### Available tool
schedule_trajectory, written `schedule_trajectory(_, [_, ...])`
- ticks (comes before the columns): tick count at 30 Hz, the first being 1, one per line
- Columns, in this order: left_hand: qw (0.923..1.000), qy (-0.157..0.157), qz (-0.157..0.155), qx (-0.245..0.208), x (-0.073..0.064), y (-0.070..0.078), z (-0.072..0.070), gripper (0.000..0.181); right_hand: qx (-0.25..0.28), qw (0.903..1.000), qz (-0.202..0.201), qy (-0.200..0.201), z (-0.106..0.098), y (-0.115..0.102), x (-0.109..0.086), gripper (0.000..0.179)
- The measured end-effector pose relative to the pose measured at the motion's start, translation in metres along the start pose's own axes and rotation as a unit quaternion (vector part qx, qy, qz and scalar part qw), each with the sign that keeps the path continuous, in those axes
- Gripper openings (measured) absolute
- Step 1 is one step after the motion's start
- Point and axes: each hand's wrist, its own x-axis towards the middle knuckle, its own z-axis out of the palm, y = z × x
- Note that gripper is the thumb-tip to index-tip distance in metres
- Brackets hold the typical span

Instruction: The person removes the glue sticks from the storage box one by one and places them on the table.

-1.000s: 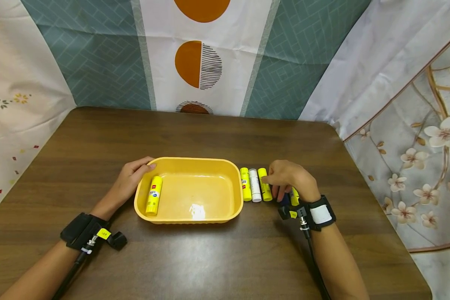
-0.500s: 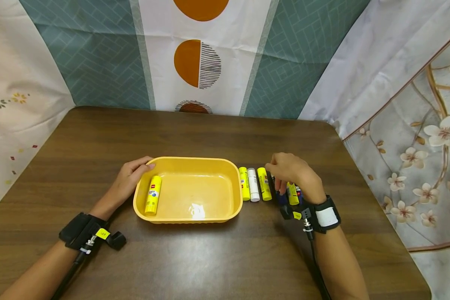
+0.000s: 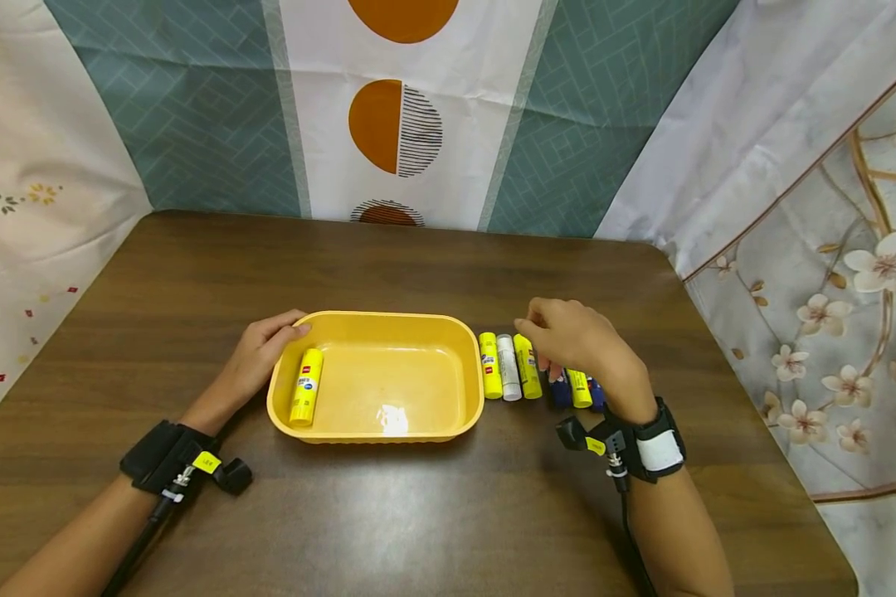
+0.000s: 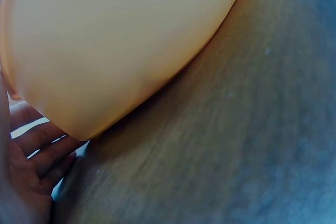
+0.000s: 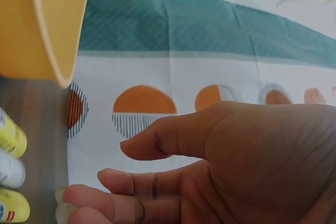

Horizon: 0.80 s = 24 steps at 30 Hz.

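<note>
A yellow plastic tub (image 3: 392,381) stands on the table, a yellow glue stick (image 3: 306,387) lying inside at its left end. My left hand (image 3: 257,352) holds the tub's back left corner, thumb over the rim and fingers against the outer wall. My right hand (image 3: 578,336) hovers over a row of sticks right of the tub, holding nothing; its thumb stands apart from loosely bent fingers in the right wrist view. The row has a yellow glue stick (image 3: 490,366), a white one (image 3: 508,367), another yellow one (image 3: 527,366), then dark blue (image 3: 559,391) and yellow pieces partly hidden beneath that hand.
The brown wooden table (image 3: 388,514) extends in front of and behind the tub. A patterned cloth (image 3: 396,124) hangs along the back edge, and a floral curtain (image 3: 829,332) hangs at the right. Black camera straps (image 3: 166,460) with cables circle both wrists.
My right hand has risen and shifted slightly back from the row, uncovering more of the blue and yellow pieces. The left hand and tub have stayed put.
</note>
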Motion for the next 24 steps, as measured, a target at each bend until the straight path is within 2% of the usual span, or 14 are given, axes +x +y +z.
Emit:
schedule_trajectory(13, [1.0, -0.001, -0.002, -0.003, 0.0, -0.001, -0.001, 0.035, -0.004, 0.9983, -0.044, 0.038, 0.004, -0.018, -0.007, 0.036])
schedule_trajectory(24, [1.0, 0.004, -0.007, 0.003, 0.0, 0.001, -0.001, 0.034, 0.067, 0.9936, -0.084, 0.036, 0.008, -0.03, -0.005, 0.041])
